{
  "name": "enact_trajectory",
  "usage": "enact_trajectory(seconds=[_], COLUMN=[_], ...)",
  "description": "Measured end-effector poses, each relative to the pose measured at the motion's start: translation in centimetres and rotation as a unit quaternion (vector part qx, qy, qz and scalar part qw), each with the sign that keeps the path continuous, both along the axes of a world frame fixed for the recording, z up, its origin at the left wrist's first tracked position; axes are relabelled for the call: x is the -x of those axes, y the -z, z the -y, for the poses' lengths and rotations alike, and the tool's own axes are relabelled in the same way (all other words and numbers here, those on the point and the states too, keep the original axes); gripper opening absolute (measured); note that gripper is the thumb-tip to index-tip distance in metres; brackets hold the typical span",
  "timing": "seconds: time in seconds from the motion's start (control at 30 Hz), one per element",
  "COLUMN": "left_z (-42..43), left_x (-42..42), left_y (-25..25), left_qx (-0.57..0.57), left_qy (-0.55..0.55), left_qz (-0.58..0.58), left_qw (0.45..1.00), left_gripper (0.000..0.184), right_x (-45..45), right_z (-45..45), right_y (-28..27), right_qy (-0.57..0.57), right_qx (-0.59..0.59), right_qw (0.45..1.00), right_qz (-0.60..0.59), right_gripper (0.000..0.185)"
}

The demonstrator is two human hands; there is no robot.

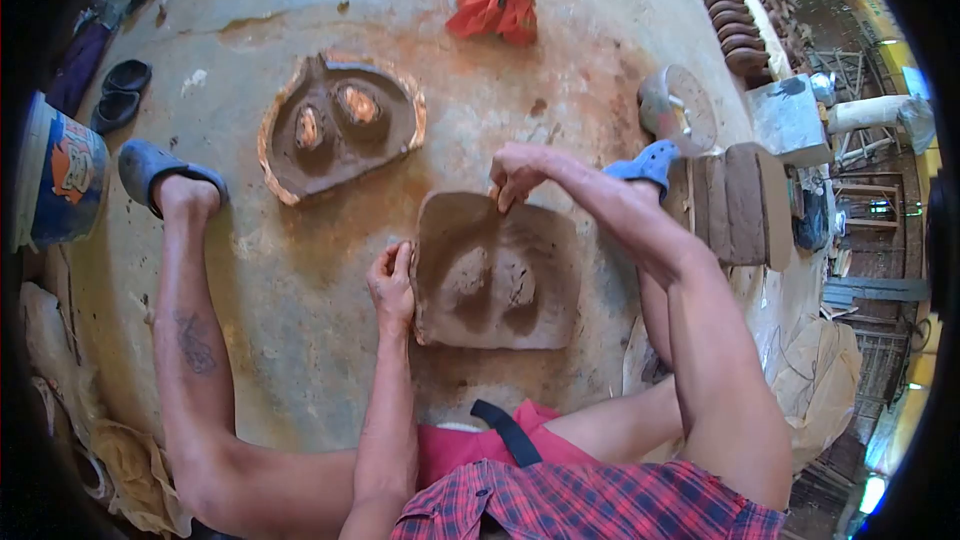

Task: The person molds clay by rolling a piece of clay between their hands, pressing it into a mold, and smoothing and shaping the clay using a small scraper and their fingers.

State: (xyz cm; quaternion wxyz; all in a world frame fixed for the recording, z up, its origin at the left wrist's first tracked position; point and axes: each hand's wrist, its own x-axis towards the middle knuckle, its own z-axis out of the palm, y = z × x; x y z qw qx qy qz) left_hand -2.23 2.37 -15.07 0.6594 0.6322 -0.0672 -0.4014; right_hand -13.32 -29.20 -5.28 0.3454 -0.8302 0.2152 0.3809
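A squarish slab of wet brown clay (495,325) lies on the floor between the legs, with raised edges and two rounded mounds in hollows. At its left edge my left hand (391,285) has its fingers curled together against the rim; whether they pinch clay is hard to see. My right hand (518,176) reaches over the far edge, fingers pressed together on the clay rim near its middle. Beyond, to the upper left, sits a clay-lined mould (340,178) with an orange-brown rim and two similar mounds.
A red cloth bundle (492,6) lies at the far side. To the right are a round container (676,108), stacked clay blocks (738,205) and a metal box (790,120). A bucket (65,175) and dark sandals (120,97) are at the left.
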Motion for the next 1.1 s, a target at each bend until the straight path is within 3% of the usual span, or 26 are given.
enact_trajectory(seconds=[0.1, 0.23, 0.37, 0.43, 0.57, 0.83, 0.97, 1.1], left_z=[0.0, 0.5, 0.5, 0.1, 0.4, 0.3, 0.4, 0.8], left_x=[-0.4, -0.6, -0.3, -0.3, -0.4, -0.2, -0.7, -0.9], left_y=[-0.6, -0.6, 1.0, 0.7, 0.2, 1.4, -0.1, 0.3], left_qx=[0.031, -0.011, 0.019, 0.045, 0.018, 0.057, 0.028, 0.019], left_qy=[0.003, 0.026, 0.016, 0.015, 0.019, 0.018, 0.029, 0.042], left_qz=[-0.011, 0.069, 0.002, 0.002, 0.037, -0.014, 0.043, 0.035], left_qw=[0.999, 0.997, 1.0, 0.999, 0.999, 0.998, 0.998, 0.998], left_gripper=[0.017, 0.018, 0.02, 0.02, 0.021, 0.022, 0.024, 0.023], right_x=[0.2, -0.4, -1.2, -0.7, -0.9, -1.2, -0.9, -1.3], right_z=[0.5, 1.2, 1.2, 2.3, 1.9, 0.6, 1.5, 0.2], right_y=[1.2, 0.1, 0.3, 2.2, 1.0, 0.2, 1.9, -0.2], right_qy=[0.037, 0.084, 0.024, 0.105, 0.128, 0.063, 0.14, 0.084], right_qx=[-0.032, -0.076, -0.038, -0.111, -0.107, -0.02, -0.071, 0.003], right_qw=[0.999, 0.993, 0.996, 0.98, 0.977, 0.988, 0.976, 0.988], right_qz=[-0.014, -0.043, -0.075, -0.124, -0.134, -0.137, -0.149, -0.128], right_gripper=[0.03, 0.03, 0.03, 0.029, 0.028, 0.027, 0.028, 0.03])
